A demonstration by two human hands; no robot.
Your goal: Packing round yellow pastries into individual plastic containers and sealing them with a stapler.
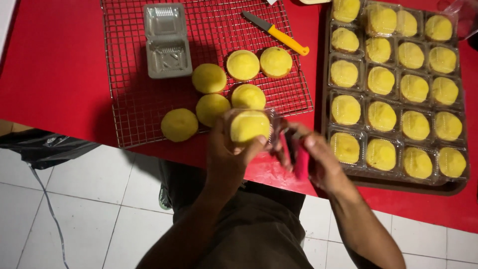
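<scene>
My left hand [226, 154] grips a small clear plastic box [250, 126] with a round yellow cake inside, held over the red table's front edge. Right beside it, my right hand [313, 159] is closed on a small red tool [298, 159], blurred, touching the box's right side. Several bare yellow cakes [209, 78] lie on a wire cooling rack [149, 99] just behind my left hand.
An open empty clear box [167, 41] sits on the rack's far left. A yellow-handled knife [279, 34] lies at the rack's back. A dark tray [448, 188] at right holds several boxed cakes. A red table [55, 69], tiled floor and a black bag [47, 147] lie around.
</scene>
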